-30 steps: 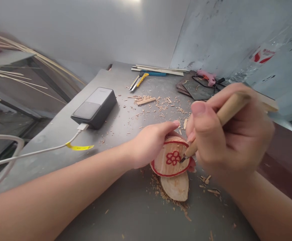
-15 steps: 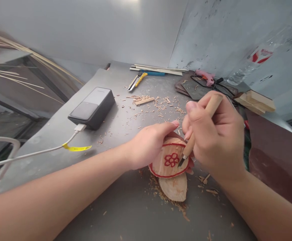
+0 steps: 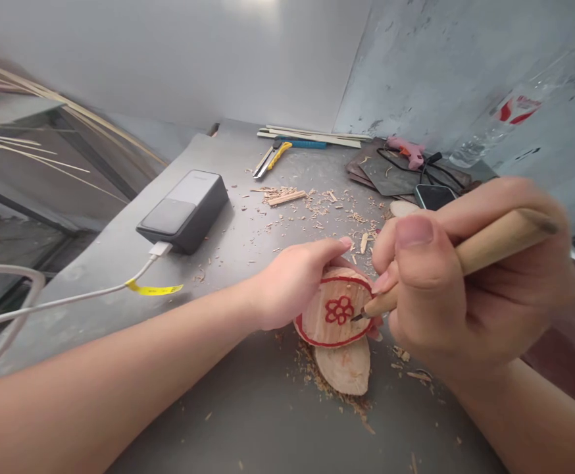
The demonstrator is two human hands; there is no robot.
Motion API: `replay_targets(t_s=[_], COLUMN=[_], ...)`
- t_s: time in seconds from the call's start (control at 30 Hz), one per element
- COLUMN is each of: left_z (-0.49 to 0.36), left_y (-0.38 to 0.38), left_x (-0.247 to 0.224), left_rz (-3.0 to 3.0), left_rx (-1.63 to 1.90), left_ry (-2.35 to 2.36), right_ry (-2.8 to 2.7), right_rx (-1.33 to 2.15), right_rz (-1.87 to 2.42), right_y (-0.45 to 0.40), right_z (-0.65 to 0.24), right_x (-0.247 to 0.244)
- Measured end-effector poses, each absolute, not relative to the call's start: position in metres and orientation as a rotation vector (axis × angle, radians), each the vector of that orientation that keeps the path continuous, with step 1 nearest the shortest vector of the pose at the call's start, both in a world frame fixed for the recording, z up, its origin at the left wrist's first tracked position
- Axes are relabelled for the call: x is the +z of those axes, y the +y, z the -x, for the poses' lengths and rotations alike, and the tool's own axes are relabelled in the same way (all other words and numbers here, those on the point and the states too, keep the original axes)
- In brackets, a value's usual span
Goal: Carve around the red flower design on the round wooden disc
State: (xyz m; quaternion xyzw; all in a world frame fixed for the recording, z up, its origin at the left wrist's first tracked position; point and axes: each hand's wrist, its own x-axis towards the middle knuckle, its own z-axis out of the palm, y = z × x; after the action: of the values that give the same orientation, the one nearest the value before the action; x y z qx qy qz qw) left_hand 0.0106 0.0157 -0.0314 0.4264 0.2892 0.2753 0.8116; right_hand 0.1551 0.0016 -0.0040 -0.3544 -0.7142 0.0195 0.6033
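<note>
My left hand (image 3: pixel 292 280) grips a round wood slice (image 3: pixel 317 322), its fingers curled behind the far edge. The slice has a red painted rim and a red flower outline near its middle. My right hand (image 3: pixel 465 276) is closed around the wooden handle of a carving tool (image 3: pixel 502 242). The tool lies at a low slant, and its dark metal tip meets the slice just right of the flower. Beneath the held slice, a second bare wood slice (image 3: pixel 344 368) lies on the table among fine shavings.
A black and grey power bank (image 3: pixel 183 210) with a white cable (image 3: pixel 85 299) sits left on the grey table (image 3: pixel 208 408). Farther back are a yellow box cutter (image 3: pixel 272 160), wood shavings (image 3: pixel 287 197), thin sticks (image 3: pixel 312 135), a pink glue gun (image 3: pixel 408 151) and a plastic bottle (image 3: pixel 495 131).
My right hand has tipped the carving tool's handle down to the right, from steep to low. A phone and a pale wood piece behind it now show. My left hand stays nearly still.
</note>
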Motion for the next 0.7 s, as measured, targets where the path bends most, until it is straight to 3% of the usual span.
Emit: replay_targets(t_s=[0.27, 0.7], left_z=[-0.009, -0.011], left_y=[0.016, 0.012], left_x=[-0.038, -0.036], left_rz=[-0.809, -0.767], left_rx=[0.561, 0.626], left_ry=[0.505, 0.529], right_ry=[-1.636, -1.703], right_rx=[0.388, 0.602], right_rz=[0.826, 0.986], right_y=[0.012, 0.014], right_z=[-0.151, -0.155], right_x=[-0.007, -0.009])
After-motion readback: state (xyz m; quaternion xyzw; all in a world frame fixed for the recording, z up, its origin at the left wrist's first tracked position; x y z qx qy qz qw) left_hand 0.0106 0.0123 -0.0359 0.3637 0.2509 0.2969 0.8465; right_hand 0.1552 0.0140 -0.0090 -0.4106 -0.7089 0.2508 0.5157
